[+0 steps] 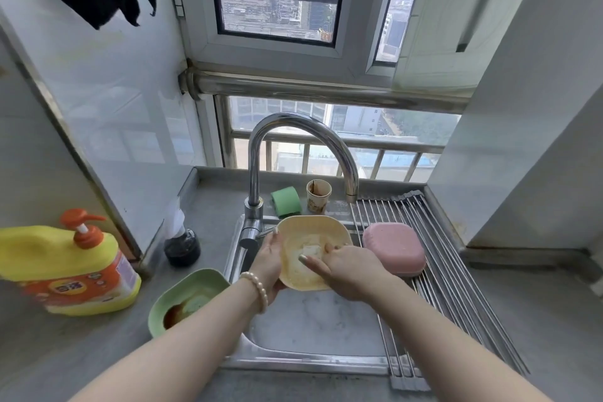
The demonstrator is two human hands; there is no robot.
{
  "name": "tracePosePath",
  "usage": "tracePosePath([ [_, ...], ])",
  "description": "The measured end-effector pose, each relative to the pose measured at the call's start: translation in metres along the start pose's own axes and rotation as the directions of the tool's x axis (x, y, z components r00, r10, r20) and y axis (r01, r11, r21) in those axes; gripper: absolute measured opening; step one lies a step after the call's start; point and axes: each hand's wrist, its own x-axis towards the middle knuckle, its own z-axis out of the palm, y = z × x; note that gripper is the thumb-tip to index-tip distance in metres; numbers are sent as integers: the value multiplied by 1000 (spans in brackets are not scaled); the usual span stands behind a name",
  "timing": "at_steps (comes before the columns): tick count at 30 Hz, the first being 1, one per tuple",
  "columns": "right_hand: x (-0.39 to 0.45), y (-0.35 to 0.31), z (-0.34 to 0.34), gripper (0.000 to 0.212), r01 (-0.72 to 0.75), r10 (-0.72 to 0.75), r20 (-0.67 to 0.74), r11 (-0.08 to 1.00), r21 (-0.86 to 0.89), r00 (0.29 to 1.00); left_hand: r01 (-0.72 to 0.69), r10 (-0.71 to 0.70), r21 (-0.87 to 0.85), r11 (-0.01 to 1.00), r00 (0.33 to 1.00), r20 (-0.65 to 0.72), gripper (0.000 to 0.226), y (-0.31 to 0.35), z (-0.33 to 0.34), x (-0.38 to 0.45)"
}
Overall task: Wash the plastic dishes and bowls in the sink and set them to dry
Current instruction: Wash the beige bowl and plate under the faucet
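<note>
i hold the yellow bowl (306,235) tilted over the sink (293,365), its inside soapy. the pink bowl (394,248) lies upside down on the rack. the green bowl (182,290), sauce-stained, sits upright on the counter left of the sink.

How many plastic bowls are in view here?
3: a yellow bowl held over the sink, a pink bowl upside down on the drying rack, and a dirty green bowl on the counter. Others may be hidden.

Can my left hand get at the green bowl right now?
Probably not yet: the left hand grips the yellow bowl. The green bowl sits just below that forearm, uncovered, once the hand lets go.
</note>
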Motion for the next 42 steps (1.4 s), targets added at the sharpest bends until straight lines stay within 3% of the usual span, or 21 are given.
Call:
tracePosePath([
  [2, 18, -9, 6, 88, 1, 1, -15, 994, 110, 1000, 45, -43, -51, 998, 998, 56, 35, -2, 9, -3],
  [5, 12, -35, 17, 65, 235, -246, -7, 915, 327, 969, 74, -69, -150, 986, 997, 42, 45, 1, 7, -2],
  [7, -4, -30, 19, 59, 271, -333, 91, 874, 404, 938, 48, -51, -129, 991, 999, -16, 46, 2, -3, 3],
  [9, -6, -12, 21, 60, 197, -264, 177, 925, 324, 948, 48, -49, -95, 994, 999, -13, 44, 0, -13, 8],
  [12, 16, 6, 18, 80, 28, -36, 106, 997, 73, 994, 110, -109, -66, 992, 994, 24, 37, -7, -4, 1],
  [14, 29, -5, 17, 90, -35, 24, 66, 985, 171, 998, 151, -142, -107, 983, 986, 84, 41, -9, 7, -5],
  [20, 36, -48, 37, 71, 169, -188, -41, 743, 648, 981, 231, -200, -263, 937, 970, 137, 53, -5, 5, -9],
  [23, 26, -42, 40, 66, 180, -302, 11, 597, 782, 953, 229, -224, -273, 934, 973, 51, 62, -11, 0, 11],
  [24, 20, -39, 39, 64, 194, -329, 21, 606, 771, 944, 199, -200, -255, 946, 980, 25, 62, -16, -4, 22],
  [27, 5, -25, 38, 54, 290, -343, -9, 779, 556, 939, 93, -104, -140, 986, 992, -72, 48, -9, -11, 29],
  [30, 2, 6, 44, 41, 334, -318, -112, 923, 192, 942, -2, 3, 3, 1000, 994, -109, 45, 5, -13, 26],
  [32, 5, 22, 54, 38, 335, -358, -234, 933, -133, 904, -30, 38, 74, 997, 993, -112, 50, 5, -14, 32],
  [33, 8, 25, 62, 45, 254, -309, -267, 941, -221, 913, -39, 49, 89, 995, 993, -112, 53, 3, -14, 35],
  [35, 9, 10, 73, 49, 80, -159, -391, 974, -212, 907, -55, 67, 82, 995, 986, -153, 58, 3, -7, 35],
  [36, 8, 1, 77, 38, 59, -117, -436, 988, -144, 892, -75, 89, 89, 993, 982, -165, 55, 6, -1, 30],
  [38, 5, -9, 83, 11, 137, -48, -515, 981, 137, 856, -106, 131, 143, 984, 975, -179, 36, 10, 7, 21],
  [39, 3, -4, 85, 9, 218, -46, -571, 947, 237, 819, -109, 135, 150, 983, 975, -178, 32, 12, 8, 19],
  [40, 5, 5, 87, 10, 308, -108, -622, 925, 223, 775, -96, 122, 152, 984, 977, -175, 32, 14, 8, 17],
  [42, 9, 28, 87, 3, 358, -289, -682, 933, -43, 672, -37, 56, 145, 989, 990, -130, 34, 17, 4, 19],
])
